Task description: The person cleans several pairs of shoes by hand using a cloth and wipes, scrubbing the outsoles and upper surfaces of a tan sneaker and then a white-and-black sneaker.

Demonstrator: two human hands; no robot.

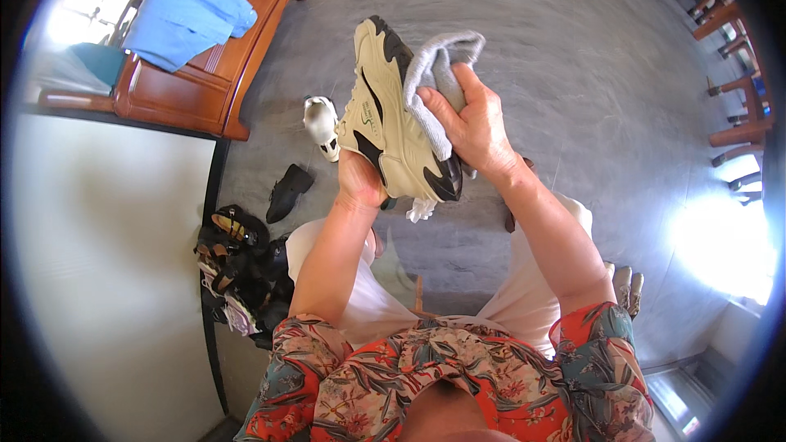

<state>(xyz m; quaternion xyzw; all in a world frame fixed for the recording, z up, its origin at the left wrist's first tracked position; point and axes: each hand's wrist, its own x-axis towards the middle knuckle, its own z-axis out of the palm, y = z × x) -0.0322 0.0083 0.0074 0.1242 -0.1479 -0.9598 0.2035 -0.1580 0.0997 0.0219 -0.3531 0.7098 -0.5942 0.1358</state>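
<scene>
A cream-and-black sneaker (379, 120) is held up in front of me, turned on its side with the toe pointing away. My left hand (360, 178) goes in at the shoe's opening and holds it; the fingers are hidden by the shoe. In my right hand (476, 120) is a folded grey cloth (439, 83), pinched between thumb and fingers. The cloth lies against the sole side of the sneaker. On the floor beyond my left hand stands the other light sneaker (320, 126), with something pale in its opening.
A black shoe (290, 193) lies left of my knee, near a pile of mixed shoes (242, 270) beside a white panel (116, 227). Crumpled white paper (420, 210) is under the sneaker. A wooden cabinet (202, 83) bears a blue cloth (187, 15). Wooden furniture legs (731, 80) line the right.
</scene>
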